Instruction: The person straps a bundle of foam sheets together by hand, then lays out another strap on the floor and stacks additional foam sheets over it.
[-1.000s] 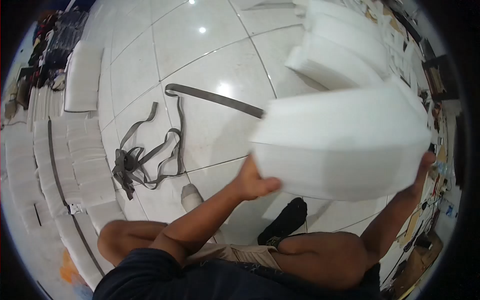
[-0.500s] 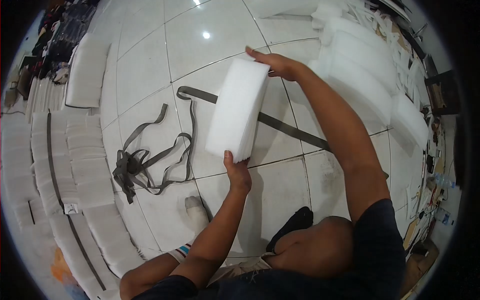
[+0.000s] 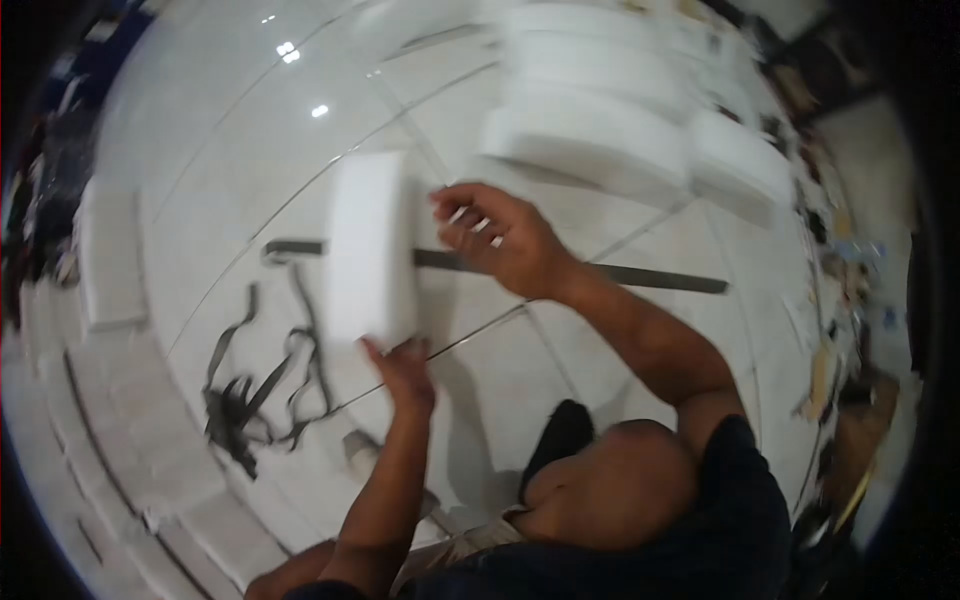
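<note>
A thick white stack of foam sheets (image 3: 367, 250) stands across a dark grey strap (image 3: 655, 278) on the tiled floor. My left hand (image 3: 402, 368) grips its near end, thumb on the upper side and fingers around the edge, partly hidden. To the right of the stack, apart from it, my right hand (image 3: 500, 240) hangs over the strap with loosely bent fingers and nothing in them. Left of the stack, the strap joins a loose tangle of strap (image 3: 235, 410). The picture is blurred by motion.
Large white foam pieces (image 3: 590, 125) lie at the back right. Along the left are bundled white stacks (image 3: 140, 410), some with dark straps, and another white block (image 3: 112, 255). My feet, one in a dark sock (image 3: 557, 440), rest on the floor nearby. Clutter lines the right edge.
My right hand has let go of the stack's far end and drawn back to the right and nearer. The left hand still holds the near end. The view has turned, shifting things leftward.
</note>
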`<state>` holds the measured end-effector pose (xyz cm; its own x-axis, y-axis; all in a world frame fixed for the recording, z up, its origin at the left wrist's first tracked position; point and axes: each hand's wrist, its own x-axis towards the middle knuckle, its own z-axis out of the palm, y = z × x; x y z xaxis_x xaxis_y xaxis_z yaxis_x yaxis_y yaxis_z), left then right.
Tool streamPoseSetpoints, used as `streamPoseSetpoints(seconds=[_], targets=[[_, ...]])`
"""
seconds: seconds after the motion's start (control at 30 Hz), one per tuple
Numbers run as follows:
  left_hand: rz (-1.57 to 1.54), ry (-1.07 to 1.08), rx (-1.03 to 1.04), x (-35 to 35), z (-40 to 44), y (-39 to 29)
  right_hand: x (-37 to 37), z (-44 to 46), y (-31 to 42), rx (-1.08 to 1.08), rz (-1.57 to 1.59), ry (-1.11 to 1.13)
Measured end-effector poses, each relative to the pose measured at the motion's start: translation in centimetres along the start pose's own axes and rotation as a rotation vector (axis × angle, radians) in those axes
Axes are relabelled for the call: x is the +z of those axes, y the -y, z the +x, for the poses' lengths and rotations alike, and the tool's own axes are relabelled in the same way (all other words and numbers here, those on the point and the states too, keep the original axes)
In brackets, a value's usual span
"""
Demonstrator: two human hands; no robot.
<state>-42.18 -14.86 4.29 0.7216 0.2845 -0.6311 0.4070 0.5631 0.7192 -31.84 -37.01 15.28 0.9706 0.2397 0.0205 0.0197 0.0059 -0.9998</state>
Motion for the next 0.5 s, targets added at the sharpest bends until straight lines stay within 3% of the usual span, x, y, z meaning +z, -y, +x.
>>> streamPoseSetpoints(seconds=[0.03,0.13,0.17,0.2,0.23,0.27,0.3,0.37,0.43,0.47,0.5], targets=[[0.04,-0.014,0.001,-0.2,-0.6,0.1,-1.8,-1.8,0.3,-0.041,-0.093,-0.017],[0.089,-0.262,-0.072,0.5,-4.3,1.2,-9.5,-6.3,-1.2,-0.206,-0.044,-0.415],[0.239,-0.184,-0.123,-0.4,-5.7,3.3,-13.3,-7.6,-1.7,-0.302,0.035,-0.584],[0.388,-0.107,-0.169,-1.5,-7.1,5.5,-18.1,-9.3,-2.2,-0.355,-0.129,-0.764],[0.546,0.106,-0.161,-1.2,-8.7,7.1,-22.1,-10.8,-2.0,-0.395,-0.104,-0.96],[0.688,0.268,-0.245,1.6,-10.4,7.0,-25.3,-12.4,-1.3,-0.328,-0.146,-1.223],[0.701,0.297,-0.242,3.9,-10.9,7.2,-29.1,-14.3,-1.6,-0.3,-0.114,-1.461],[0.886,0.65,0.128,8.1,-11.3,7.5,-33.9,-18.0,-1.5,-0.187,-0.135,-1.628],[1.006,0.842,0.473,14.1,-10.2,6.4,-38.1,-20.9,-3.6,0.051,-0.065,-1.592],[0.966,0.89,0.598,17.7,-9.8,6.0,-39.3,-21.5,-4.7,0.088,0.14,-1.522],[0.923,0.936,0.72,21.5,-9.7,5.5,-40.5,-22.1,-5.9,0.084,0.145,-1.542]])
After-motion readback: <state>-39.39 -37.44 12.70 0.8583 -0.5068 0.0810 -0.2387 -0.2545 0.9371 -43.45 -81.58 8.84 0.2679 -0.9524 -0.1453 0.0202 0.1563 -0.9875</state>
